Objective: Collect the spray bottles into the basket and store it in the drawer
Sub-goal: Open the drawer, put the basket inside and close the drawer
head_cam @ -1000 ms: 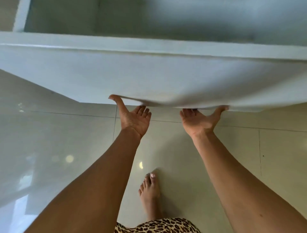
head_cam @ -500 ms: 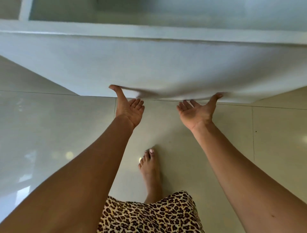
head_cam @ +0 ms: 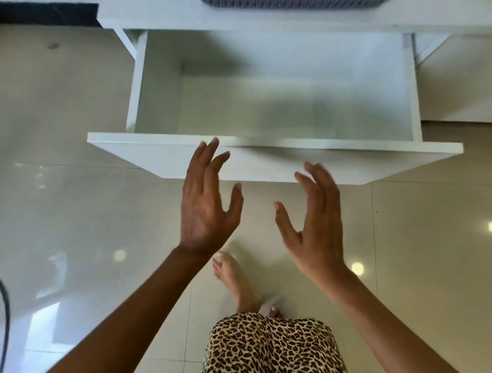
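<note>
A white drawer point(head_cam: 271, 165) is pulled out of a white cabinet, and its inside is bare. A grey woven basket point(head_cam: 290, 3) shows only as a strip at the top edge, on the cabinet top. No spray bottles are in view. My left hand point(head_cam: 206, 202) hovers in front of the drawer's front panel, fingers spread, holding nothing. My right hand point(head_cam: 312, 221) is beside it, a little lower, fingers apart and empty. Neither hand touches the drawer.
Glossy beige floor tiles point(head_cam: 66, 213) lie all around. My bare foot point(head_cam: 234, 282) and a leopard-print garment point(head_cam: 269, 343) are below my hands. A dark cable point(head_cam: 4, 314) runs at the left edge. A black strip point(head_cam: 45, 13) is at top left.
Both hands left the underside of the drawer front, turned over and rose. The view pulled back and up, showing the whole open drawer from above.
</note>
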`<state>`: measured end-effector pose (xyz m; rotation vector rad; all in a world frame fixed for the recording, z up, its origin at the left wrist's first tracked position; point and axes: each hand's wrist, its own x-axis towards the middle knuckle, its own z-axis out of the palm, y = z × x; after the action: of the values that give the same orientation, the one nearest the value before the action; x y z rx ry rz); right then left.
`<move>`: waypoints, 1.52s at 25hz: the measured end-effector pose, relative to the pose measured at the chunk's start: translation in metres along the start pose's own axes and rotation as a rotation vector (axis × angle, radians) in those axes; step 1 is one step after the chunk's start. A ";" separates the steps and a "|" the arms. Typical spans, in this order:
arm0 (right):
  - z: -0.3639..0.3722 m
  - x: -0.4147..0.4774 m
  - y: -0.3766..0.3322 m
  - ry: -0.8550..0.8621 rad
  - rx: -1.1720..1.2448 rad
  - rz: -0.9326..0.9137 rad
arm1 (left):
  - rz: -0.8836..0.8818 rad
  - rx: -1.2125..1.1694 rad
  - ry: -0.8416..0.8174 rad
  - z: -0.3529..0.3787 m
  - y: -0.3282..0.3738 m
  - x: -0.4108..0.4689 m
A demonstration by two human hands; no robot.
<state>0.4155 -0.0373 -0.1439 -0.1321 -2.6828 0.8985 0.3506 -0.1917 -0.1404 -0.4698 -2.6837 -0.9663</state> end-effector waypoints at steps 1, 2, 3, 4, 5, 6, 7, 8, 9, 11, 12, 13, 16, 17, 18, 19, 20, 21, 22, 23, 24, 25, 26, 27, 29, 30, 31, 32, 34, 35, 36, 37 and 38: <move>-0.006 0.016 0.005 0.010 -0.140 -0.076 | 0.063 0.099 -0.054 -0.001 0.001 0.012; -0.009 0.033 0.012 -0.021 -0.257 -0.083 | 0.062 0.197 -0.145 -0.001 0.001 0.025; -0.010 0.051 0.021 -0.089 -0.353 -0.059 | 0.036 0.282 -0.251 0.002 -0.002 0.036; -0.011 0.066 0.031 -0.182 -0.432 -0.036 | 0.012 0.349 -0.346 0.005 -0.007 0.044; -0.011 0.074 0.040 -0.273 -0.492 -0.018 | -0.001 0.399 -0.416 0.009 -0.014 0.047; -0.008 0.077 0.048 -0.344 -0.531 -0.002 | -0.002 0.438 -0.464 0.013 -0.020 0.046; -0.004 0.077 0.053 -0.374 -0.552 0.004 | 0.003 0.463 -0.485 0.016 -0.025 0.044; -0.001 0.076 0.055 -0.367 -0.555 0.007 | 0.005 0.472 -0.487 0.017 -0.027 0.043; 0.001 0.074 0.055 -0.352 -0.546 0.017 | 0.002 0.473 -0.491 0.018 -0.026 0.043; 0.001 0.070 0.051 -0.344 -0.522 0.036 | -0.013 0.480 -0.527 0.015 -0.021 0.040; -0.001 0.067 0.049 -0.354 -0.515 0.037 | -0.019 0.485 -0.549 0.012 -0.018 0.038; -0.003 0.064 0.048 -0.371 -0.514 0.036 | -0.023 0.491 -0.571 0.009 -0.016 0.035; -0.009 0.050 0.042 -0.432 -0.514 0.049 | -0.033 0.509 -0.635 -0.001 -0.010 0.023; -0.011 0.044 0.040 -0.444 -0.510 0.059 | -0.041 0.510 -0.653 -0.004 -0.008 0.018; -0.012 0.037 0.037 -0.455 -0.504 0.069 | -0.052 0.512 -0.670 -0.007 -0.005 0.012; -0.014 0.030 0.035 -0.469 -0.498 0.082 | -0.062 0.510 -0.685 -0.010 -0.002 0.007; -0.015 0.023 0.033 -0.486 -0.492 0.093 | -0.073 0.501 -0.695 -0.013 0.000 0.000; -0.017 0.015 0.032 -0.499 -0.485 0.102 | -0.081 0.490 -0.702 -0.016 0.001 -0.007; -0.019 0.007 0.029 -0.511 -0.473 0.111 | -0.084 0.485 -0.710 -0.019 0.003 -0.015; -0.021 0.000 0.027 -0.522 -0.459 0.124 | -0.085 0.488 -0.723 -0.022 0.005 -0.022; -0.022 -0.008 0.025 -0.534 -0.450 0.139 | -0.087 0.495 -0.739 -0.024 0.007 -0.029; -0.024 -0.015 0.022 -0.550 -0.448 0.155 | -0.094 0.501 -0.760 -0.026 0.009 -0.037; -0.026 -0.023 0.019 -0.565 -0.447 0.171 | -0.107 0.501 -0.779 -0.029 0.012 -0.044; -0.028 -0.031 0.016 -0.579 -0.445 0.184 | -0.119 0.496 -0.795 -0.033 0.014 -0.051; -0.032 -0.044 0.011 -0.606 -0.431 0.206 | -0.119 0.498 -0.827 -0.040 0.017 -0.063; -0.034 -0.050 0.009 -0.620 -0.427 0.214 | -0.117 0.499 -0.848 -0.044 0.019 -0.067; -0.036 -0.053 0.007 -0.635 -0.428 0.220 | -0.121 0.494 -0.869 -0.046 0.020 -0.070; -0.037 -0.055 0.006 -0.647 -0.428 0.229 | -0.127 0.490 -0.886 -0.047 0.020 -0.071; -0.038 -0.052 0.005 -0.674 -0.423 0.240 | -0.133 0.492 -0.905 -0.048 0.022 -0.069; -0.039 -0.051 0.004 -0.689 -0.422 0.243 | -0.138 0.494 -0.910 -0.048 0.023 -0.068; -0.040 -0.050 0.004 -0.699 -0.424 0.244 | -0.140 0.495 -0.913 -0.048 0.024 -0.067; -0.040 -0.049 0.003 -0.711 -0.432 0.244 | -0.144 0.495 -0.922 -0.048 0.024 -0.067; -0.042 -0.049 0.003 -0.727 -0.439 0.245 | -0.148 0.491 -0.934 -0.049 0.024 -0.066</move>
<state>0.4747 -0.0202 -0.1268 -0.2792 -3.5814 0.4437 0.4261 -0.2202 -0.1127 -0.7481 -3.6502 -0.0275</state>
